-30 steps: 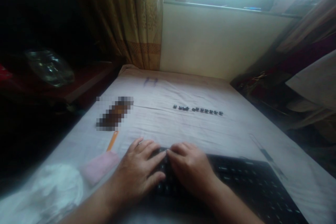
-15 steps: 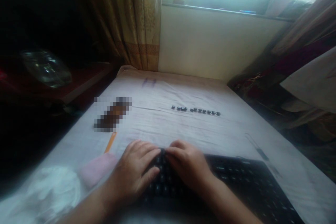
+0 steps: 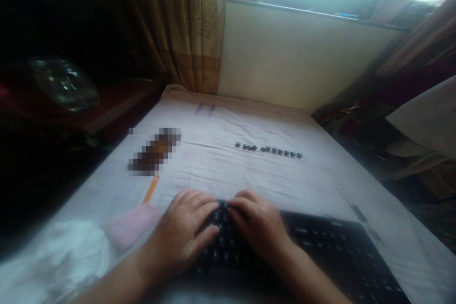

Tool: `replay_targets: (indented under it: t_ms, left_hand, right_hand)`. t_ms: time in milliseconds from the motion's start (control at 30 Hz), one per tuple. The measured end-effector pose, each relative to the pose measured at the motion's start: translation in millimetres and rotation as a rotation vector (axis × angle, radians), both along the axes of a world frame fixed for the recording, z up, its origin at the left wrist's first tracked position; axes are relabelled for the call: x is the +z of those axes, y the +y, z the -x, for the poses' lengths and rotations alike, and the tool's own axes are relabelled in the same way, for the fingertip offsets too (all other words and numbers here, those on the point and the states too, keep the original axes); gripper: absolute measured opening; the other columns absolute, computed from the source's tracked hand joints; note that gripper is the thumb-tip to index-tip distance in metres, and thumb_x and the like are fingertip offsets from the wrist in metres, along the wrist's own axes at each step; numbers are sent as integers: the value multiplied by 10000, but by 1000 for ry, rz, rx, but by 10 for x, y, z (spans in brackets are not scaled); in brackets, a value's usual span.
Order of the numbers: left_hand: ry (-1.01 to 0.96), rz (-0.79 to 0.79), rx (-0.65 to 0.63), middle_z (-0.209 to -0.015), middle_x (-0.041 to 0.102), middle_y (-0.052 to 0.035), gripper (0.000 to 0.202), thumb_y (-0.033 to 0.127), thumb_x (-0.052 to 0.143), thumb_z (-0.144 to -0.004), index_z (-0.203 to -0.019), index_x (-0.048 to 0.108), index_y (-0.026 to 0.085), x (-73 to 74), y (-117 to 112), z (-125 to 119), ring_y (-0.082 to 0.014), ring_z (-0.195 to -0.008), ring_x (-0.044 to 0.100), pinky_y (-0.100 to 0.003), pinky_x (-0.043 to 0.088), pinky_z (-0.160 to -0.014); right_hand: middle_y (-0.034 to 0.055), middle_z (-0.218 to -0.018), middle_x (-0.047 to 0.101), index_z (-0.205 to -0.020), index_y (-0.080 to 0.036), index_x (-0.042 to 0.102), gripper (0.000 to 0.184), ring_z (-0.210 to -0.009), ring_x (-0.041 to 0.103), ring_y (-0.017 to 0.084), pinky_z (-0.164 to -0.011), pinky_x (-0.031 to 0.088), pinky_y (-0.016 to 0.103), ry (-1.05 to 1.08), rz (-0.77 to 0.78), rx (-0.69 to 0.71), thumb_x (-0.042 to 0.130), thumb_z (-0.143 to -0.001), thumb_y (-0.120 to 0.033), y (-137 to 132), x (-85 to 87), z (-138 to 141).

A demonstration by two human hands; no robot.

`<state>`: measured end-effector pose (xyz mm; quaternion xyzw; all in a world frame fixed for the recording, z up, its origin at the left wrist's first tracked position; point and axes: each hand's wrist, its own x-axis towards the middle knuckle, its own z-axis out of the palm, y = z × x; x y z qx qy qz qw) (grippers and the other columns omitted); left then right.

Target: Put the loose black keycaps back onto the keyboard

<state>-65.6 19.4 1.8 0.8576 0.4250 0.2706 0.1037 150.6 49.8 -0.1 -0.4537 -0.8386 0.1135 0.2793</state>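
A black keyboard (image 3: 331, 256) lies on a pale cloth-covered surface (image 3: 249, 171) close to me. My left hand (image 3: 185, 237) rests on the keyboard's left end, its fingers spread flat over the keys. My right hand (image 3: 258, 228) is beside it with fingers curled and bunched; the tips meet at the top rows of keys near the left hand's fingertips. What they pinch is hidden. A row of several small black keycaps (image 3: 269, 150) lies on the cloth farther off.
An orange pencil-like stick (image 3: 151, 189), a pink cloth (image 3: 131, 224) and crumpled white material (image 3: 71, 251) lie to the left. A blurred-out brown object (image 3: 155, 151) sits farther left. A thin dark tool (image 3: 359, 213) lies right of the keyboard. Curtains, wall and window stand behind.
Both hands have stayed at the keyboard's top left, and the fingertips have drawn a little closer together. The view has shifted slightly.
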Motion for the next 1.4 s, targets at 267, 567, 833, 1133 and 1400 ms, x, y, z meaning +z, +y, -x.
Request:
replay_targets:
  t_ms: [267,567,833,1133,1400]
  left_hand:
    - [-2,-3,0,-1212,638,-92,374,428,458,-977,-1217,608,183,-3,1,4,-271,-1125,558,-470,408,-1018]
    - [18,-21,-5,-1213,622,-87,373,414,475,-971,-1251,620,214,-15,2,4,-274,-1127,544,-474,410,-1015]
    - [79,-49,-26,-1190,590,-90,362,398,483,-965,-1264,624,251,21,7,-15,-292,-1096,523,-505,411,-979]
    - [127,-9,-7,-1181,601,-82,325,354,537,-941,-1235,632,253,40,2,-55,-290,-1107,521,-545,349,-1037]
    - [84,-12,-15,-1182,606,-90,339,380,500,-962,-1248,628,251,18,-5,-31,-293,-1100,532,-531,391,-998]
  right_hand:
    - [51,-844,702,-907,-191,720,121,-713,645,172,-653,494,267,-106,-32,63,616,-854,-157,26,50,-12]
    - [43,-840,698,-886,-204,732,125,-713,649,158,-650,487,243,-129,-2,67,612,-871,-176,49,59,2]
    - [43,-805,680,-824,-190,728,140,-695,635,165,-635,465,255,-253,52,47,600,-873,-161,59,180,58]
    - [28,-776,671,-769,-217,727,190,-658,618,140,-596,432,226,-268,44,44,583,-887,-176,39,161,69]
    - [51,-867,714,-920,-211,746,221,-747,672,162,-674,509,251,-31,57,29,528,-913,-179,52,85,-82]
